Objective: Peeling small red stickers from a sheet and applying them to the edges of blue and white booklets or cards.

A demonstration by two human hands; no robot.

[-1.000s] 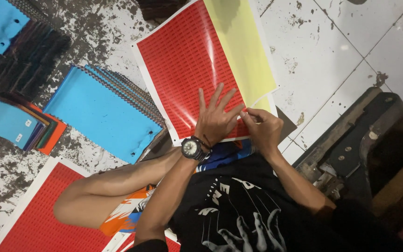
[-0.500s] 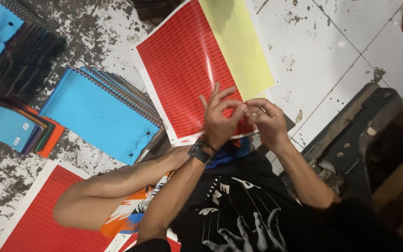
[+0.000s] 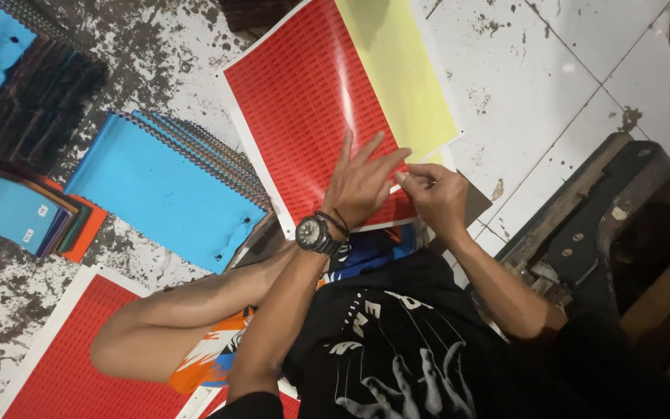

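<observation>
Stickers, rows of small red ones, cover the big sheet (image 3: 312, 109) that lies flat on the speckled floor in front of the seated person, with its bare yellow backing (image 3: 401, 77) showing along the far side where the labels are already gone. The left hand (image 3: 362, 182), a black wristwatch (image 3: 316, 233) on its wrist, rests on the near corner of the sheet with fingers spread and flat, apparently to pin the paper so it does not lift. Just beside it the right hand (image 3: 436, 194) has thumb and forefinger pinched together at the sheet's edge, seemingly on one small label, though the thing between them is too small to make out. A fanned stack of blue spiral notebooks (image 3: 164, 190) lies within arm's reach on the left, and a second red sheet (image 3: 71, 357) waits by the knee. A dark metal machine (image 3: 591, 233) stands to the right.
</observation>
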